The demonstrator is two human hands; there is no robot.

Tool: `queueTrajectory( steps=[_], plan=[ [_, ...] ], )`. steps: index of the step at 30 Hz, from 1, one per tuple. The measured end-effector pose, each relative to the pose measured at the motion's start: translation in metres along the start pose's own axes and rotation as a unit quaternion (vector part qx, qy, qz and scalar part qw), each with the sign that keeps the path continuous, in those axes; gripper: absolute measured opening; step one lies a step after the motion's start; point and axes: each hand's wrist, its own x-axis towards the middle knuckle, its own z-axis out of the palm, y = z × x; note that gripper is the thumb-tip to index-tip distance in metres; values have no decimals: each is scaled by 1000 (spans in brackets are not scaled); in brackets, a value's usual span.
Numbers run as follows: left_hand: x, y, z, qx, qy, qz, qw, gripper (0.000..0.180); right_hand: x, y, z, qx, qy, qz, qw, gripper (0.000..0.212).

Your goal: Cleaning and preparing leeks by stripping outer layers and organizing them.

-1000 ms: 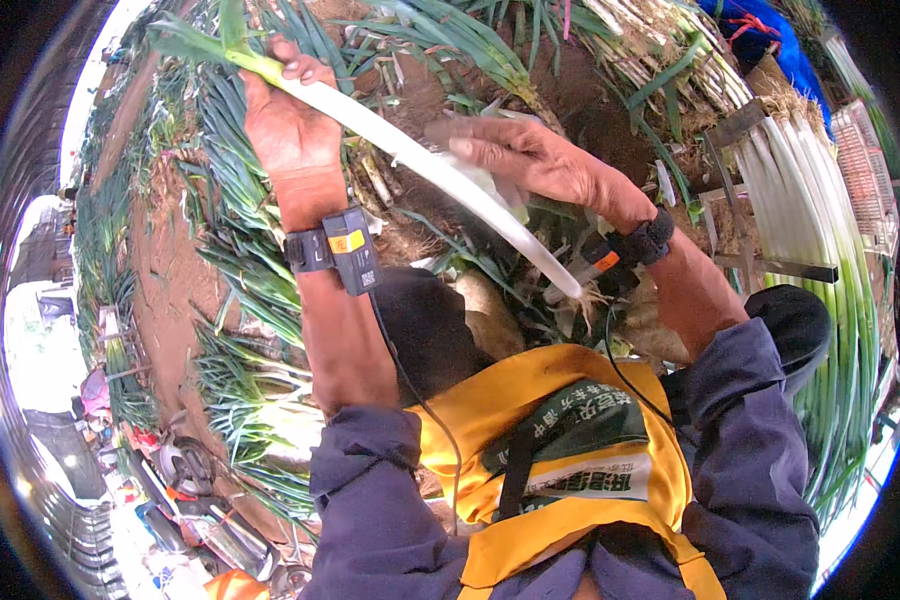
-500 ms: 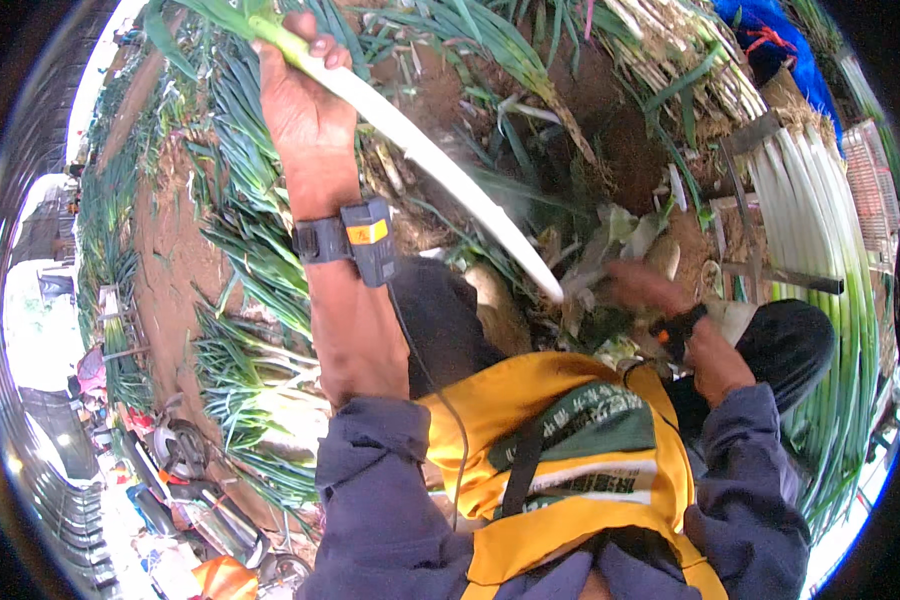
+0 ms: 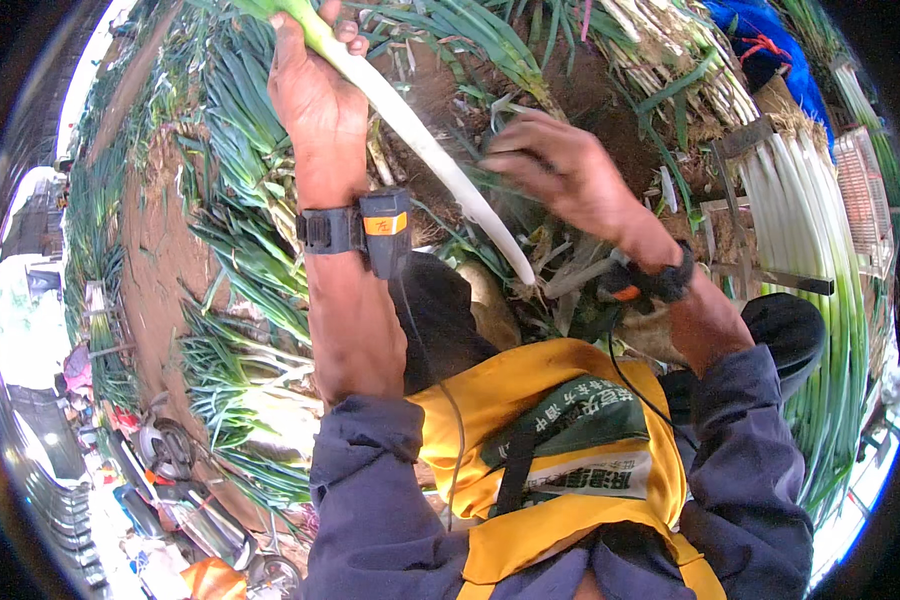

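A long green onion [image 3: 425, 140] slants across the view, its green leaves at the upper left and its bare white root end down by my knees. My left hand [image 3: 315, 85] is wrapped round it where the green turns white. Just right of the white stalk is my right hand [image 3: 565, 180], bent at the wrist and smeared by motion. Whether its fingers hold anything does not show. Loose pale peelings [image 3: 580, 270] lie below that hand. A yellow apron [image 3: 540, 440] covers my lap.
Bundled white-and-green onions [image 3: 805, 215] lie in a metal frame [image 3: 775, 280] on the right. More unpeeled onions [image 3: 670, 50] are heaped at the far right, near a blue cloth [image 3: 785, 50]. Leafy onions [image 3: 250, 260] spread over brown soil [image 3: 160, 260] on the left.
My right hand has risen from the peelings near my knee to beside the white stalk. The left hand keeps its hold, and the onion has shifted slightly.
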Motion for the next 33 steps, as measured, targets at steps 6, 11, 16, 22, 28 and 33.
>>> queueTrajectory(
  steps=[6, 11, 16, 22, 28, 33],
  plan=[
    [2, -6, 2, 19, 17, 8, 1000, 37, -33, 0, -9, 23, 25, 144, 989, 35],
    [1, -20, 13, -44, 5, -30, 999, 38, 27, -9, 14, -87, 21, -26, 996, 38],
    [3, -14, 6, 6, 44, 11, 999, 39, 7, -1, 11, -63, -79, -6, 995, 15],
    [0, 3, 8, 100, 126, 90, 983, 43, -169, 28, 45, -72, -350, 221, 907, 17],
    [-16, -1, 17, 144, 164, 128, 968, 40, -211, 18, 45, -41, -419, 331, 845, 38],
    [-25, 6, 22, 91, 194, 130, 968, 38, -70, -1, 40, 395, -34, 455, 797, 58]
  ],
)
